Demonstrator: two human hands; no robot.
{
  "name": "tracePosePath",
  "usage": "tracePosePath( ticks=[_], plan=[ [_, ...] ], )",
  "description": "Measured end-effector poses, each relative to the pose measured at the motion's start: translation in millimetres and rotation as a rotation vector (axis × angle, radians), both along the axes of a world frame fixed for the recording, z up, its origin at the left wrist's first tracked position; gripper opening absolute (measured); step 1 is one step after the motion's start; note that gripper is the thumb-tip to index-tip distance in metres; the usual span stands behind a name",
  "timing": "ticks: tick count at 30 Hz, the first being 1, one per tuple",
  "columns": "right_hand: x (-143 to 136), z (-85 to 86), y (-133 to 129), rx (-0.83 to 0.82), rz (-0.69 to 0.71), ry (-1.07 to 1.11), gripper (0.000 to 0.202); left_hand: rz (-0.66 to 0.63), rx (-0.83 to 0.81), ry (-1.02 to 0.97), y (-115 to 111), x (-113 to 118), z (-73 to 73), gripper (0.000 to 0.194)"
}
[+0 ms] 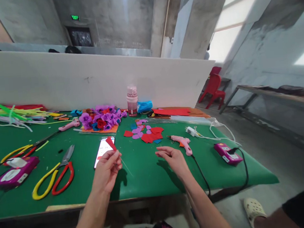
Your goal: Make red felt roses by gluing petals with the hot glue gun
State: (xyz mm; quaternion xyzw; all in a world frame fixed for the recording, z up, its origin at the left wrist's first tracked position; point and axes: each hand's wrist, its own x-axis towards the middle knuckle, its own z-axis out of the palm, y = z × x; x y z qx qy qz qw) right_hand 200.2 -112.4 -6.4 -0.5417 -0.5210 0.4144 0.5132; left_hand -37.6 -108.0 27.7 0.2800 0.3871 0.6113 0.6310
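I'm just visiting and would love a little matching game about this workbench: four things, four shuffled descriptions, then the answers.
Column one
1. Left hand
2. Phone
3. Purple flowers
4. Bottle

Column two
A. Piled over an orange sheet
B. Pinching a red piece
C. Pink, beside a blue bundle
D. Lying with its screen lit

Pairs: 1-B, 2-D, 3-A, 4-C.

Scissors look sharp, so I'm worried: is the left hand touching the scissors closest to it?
Apart: the head view plainly shows green tabletop between the left hand and those scissors.
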Motion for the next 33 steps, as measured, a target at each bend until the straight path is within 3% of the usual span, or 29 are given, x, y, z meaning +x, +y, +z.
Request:
tracePosePath(
  ticks=[3, 8, 14, 17, 26, 30, 33],
  plan=[
    [-3, 2.8, 0, -0.038, -0.017, 0.11, 0.025, -0.053, -0.019, -0.002, -2, 9, -5.7, 0.023],
    [-4, 3.2, -1, -0.019, -0.078, 0.095, 0.025, -0.151, -0.044, -0.018, -7, 26, -22.1, 0.024],
    [-7, 1.3, 0, 0.007, -0.029, 0.065, 0.024, -0.189, -0.096, -0.048, -10, 40, -37.9, 0.03],
    [-10, -1.7, 1, 0.021, -0.032, 0.016, 0.019, -0.182, -0.083, -0.036, -11, 42, -40.4, 0.029],
    [-16, -9.6, -1, -0.005, -0.019, 0.109, 0.037, -0.187, -0.045, -0.044, -14, 40, -43.4, 0.025],
    [-21, -12.0, -1, -0.077, -0.014, 0.245, 0.046, -0.18, -0.039, -0.047, -14, 41, -44.0, 0.024],
    [-23, -12.8, -2, -0.05, -0.052, 0.325, 0.038, -0.177, -0.038, -0.046, -13, 41, -44.3, 0.023]
  ],
)
